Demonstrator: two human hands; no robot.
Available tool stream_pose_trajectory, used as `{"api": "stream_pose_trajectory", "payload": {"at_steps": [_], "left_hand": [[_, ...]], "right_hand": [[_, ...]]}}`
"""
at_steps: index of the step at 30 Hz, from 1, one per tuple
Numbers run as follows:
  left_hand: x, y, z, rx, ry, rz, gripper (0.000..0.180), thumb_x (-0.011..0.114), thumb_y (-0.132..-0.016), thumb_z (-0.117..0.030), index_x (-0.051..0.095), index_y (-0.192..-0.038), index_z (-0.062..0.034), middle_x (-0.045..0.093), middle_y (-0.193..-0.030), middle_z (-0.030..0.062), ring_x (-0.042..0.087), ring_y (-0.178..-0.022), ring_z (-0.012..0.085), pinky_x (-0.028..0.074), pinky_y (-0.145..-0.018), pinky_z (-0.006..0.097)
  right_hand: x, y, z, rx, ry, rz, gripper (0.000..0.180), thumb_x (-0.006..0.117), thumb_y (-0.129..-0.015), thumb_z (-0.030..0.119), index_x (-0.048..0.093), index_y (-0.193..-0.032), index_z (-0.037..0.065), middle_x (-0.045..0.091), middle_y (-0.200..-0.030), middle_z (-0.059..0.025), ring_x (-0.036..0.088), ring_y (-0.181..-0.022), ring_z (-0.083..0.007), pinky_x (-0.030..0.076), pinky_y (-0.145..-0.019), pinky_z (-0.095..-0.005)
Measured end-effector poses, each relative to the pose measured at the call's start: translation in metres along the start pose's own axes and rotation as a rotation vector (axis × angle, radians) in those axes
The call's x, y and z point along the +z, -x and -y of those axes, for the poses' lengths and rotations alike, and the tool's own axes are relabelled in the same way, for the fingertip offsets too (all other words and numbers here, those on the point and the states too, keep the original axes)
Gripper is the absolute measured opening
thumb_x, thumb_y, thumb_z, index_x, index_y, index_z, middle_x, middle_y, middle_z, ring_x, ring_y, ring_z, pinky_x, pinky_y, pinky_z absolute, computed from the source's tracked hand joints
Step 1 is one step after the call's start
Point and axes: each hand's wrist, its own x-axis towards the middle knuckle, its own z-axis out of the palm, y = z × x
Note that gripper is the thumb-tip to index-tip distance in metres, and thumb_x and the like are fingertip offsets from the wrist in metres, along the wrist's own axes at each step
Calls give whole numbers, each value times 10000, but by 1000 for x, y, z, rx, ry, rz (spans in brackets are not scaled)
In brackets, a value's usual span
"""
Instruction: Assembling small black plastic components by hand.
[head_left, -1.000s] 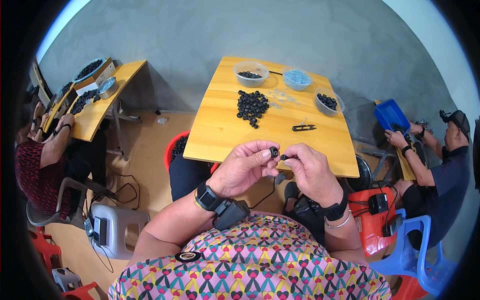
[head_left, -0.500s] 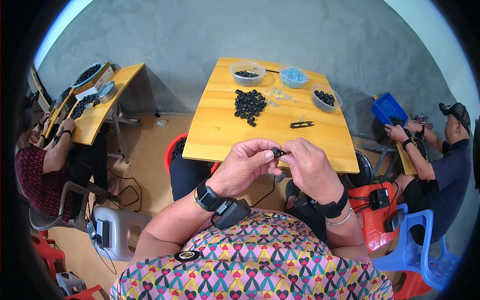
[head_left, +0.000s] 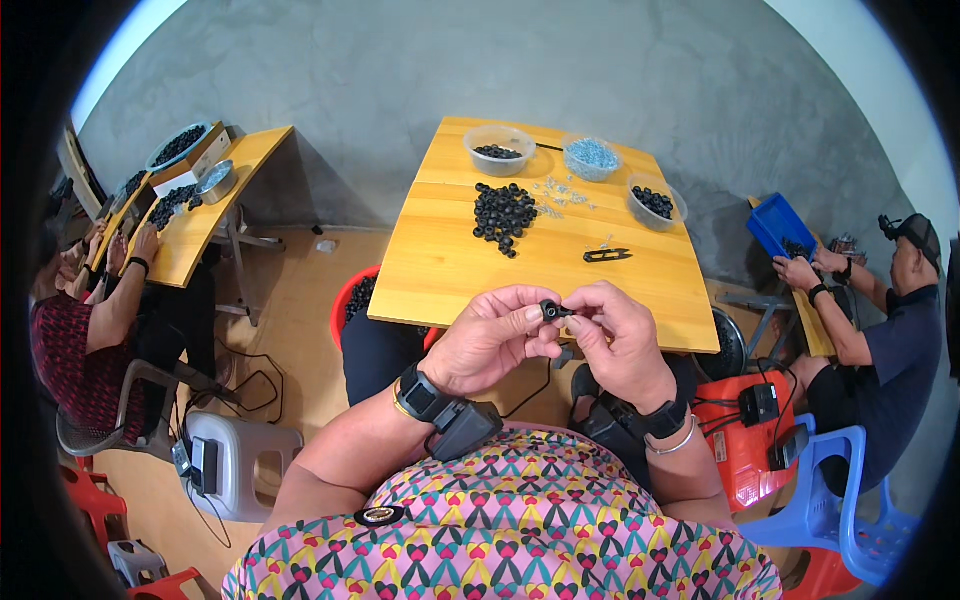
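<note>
Over the table's near edge, my left hand [head_left: 480,345] pinches a small black round part [head_left: 549,311] with a hole in its face between thumb and forefinger. My right hand [head_left: 622,345] is closed at the part's right side, its thumb and fingertips meeting there. What those right fingertips grip is too small to make out. Beyond my hands lies a pile of similar black parts [head_left: 503,213]. Small silvery pieces [head_left: 565,193] are scattered beside the pile. Black thread snips [head_left: 607,255] rest on the table's right side.
On the wooden table [head_left: 440,265] stand a bowl of black parts [head_left: 499,142], a bowl of bluish-silver pieces [head_left: 592,171] and another bowl of black parts [head_left: 655,216]. A red basin [head_left: 343,300] is below left. People work at side tables, one with a blue bin [head_left: 778,222].
The black part has turned so its holed face shows. My right hand has rolled, its thumb now more visible. The view has shifted slightly.
</note>
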Motion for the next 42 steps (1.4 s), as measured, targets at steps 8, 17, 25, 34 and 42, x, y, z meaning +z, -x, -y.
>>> {"api": "stream_pose_trajectory", "payload": {"at_steps": [8, 17, 25, 34, 42], "left_hand": [[5, 1, -2, -11, -61, -42, 215, 517, -861, -121, 538, -1044, -11, 601, -912, 92, 593, -768, 151, 519, -712, 298], [4, 2, -1, 8, -67, -56, 204, 523, -858, -116, 547, -1029, -7, 596, -902, 88, 592, -753, 154, 516, -708, 296], [4, 1, -1, -16, -74, -103, 191, 511, -864, -106, 560, -1016, -1, 612, -860, 75, 604, -704, 140, 524, -690, 293], [5, 2, 0, 2, -114, -101, 206, 524, -852, -82, 558, -1035, 5, 621, -869, 93, 615, -700, 148, 532, -695, 302], [5, 3, -1, 15, -191, -108, 198, 529, -847, -65, 567, -1025, 13, 615, -854, 101, 606, -703, 153, 531, -692, 304]], "right_hand": [[-1, 4, -8, 141, -362, -8, 133, 528, -803, -16, 506, -933, -1, 564, -829, -65, 573, -741, -121, 468, -645, -241], [-2, 3, -1, 7, -1, -44, 182, 546, -743, -50, 507, -906, 22, 529, -802, -80, 560, -697, -160, 456, -614, -254], [-2, 1, 1, -95, 77, -66, 209, 553, -705, -83, 518, -884, 19, 532, -826, -103, 567, -706, -213, 462, -607, -275], [-1, 0, 4, -136, 82, -45, 194, 547, -705, -93, 517, -867, 9, 532, -809, -113, 564, -710, -230, 460, -607, -287], [0, 3, 3, -70, -39, 36, 170, 552, -723, -101, 511, -843, 11, 529, -812, -97, 559, -711, -178, 463, -612, -259]]}}
